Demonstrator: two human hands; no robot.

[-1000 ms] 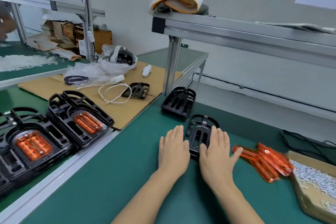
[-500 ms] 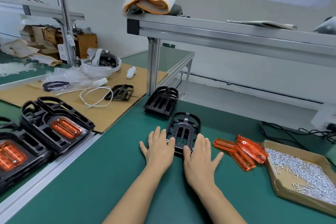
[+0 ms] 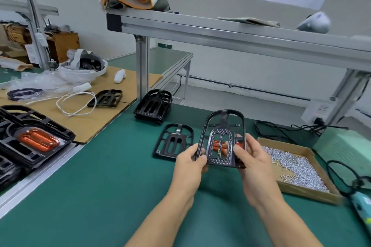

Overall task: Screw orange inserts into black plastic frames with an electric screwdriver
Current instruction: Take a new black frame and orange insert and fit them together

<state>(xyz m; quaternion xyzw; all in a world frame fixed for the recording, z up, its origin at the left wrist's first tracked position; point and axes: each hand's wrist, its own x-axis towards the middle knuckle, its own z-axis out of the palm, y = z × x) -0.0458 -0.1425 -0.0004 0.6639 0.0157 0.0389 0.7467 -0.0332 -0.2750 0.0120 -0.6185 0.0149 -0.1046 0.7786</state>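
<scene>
While my left hand [image 3: 190,163] pinches the lower left edge of a black frame [image 3: 220,138] and my right hand [image 3: 252,156] grips its right side, I hold it tilted up above the green mat [image 3: 100,186], with orange inserts [image 3: 217,144] showing through its slots from behind. A second frame [image 3: 173,141] lies flat on the mat just left of it, and a stack of frames [image 3: 153,107] sits farther back. To my right a cardboard tray of screws [image 3: 297,168] rests on the mat.
</scene>
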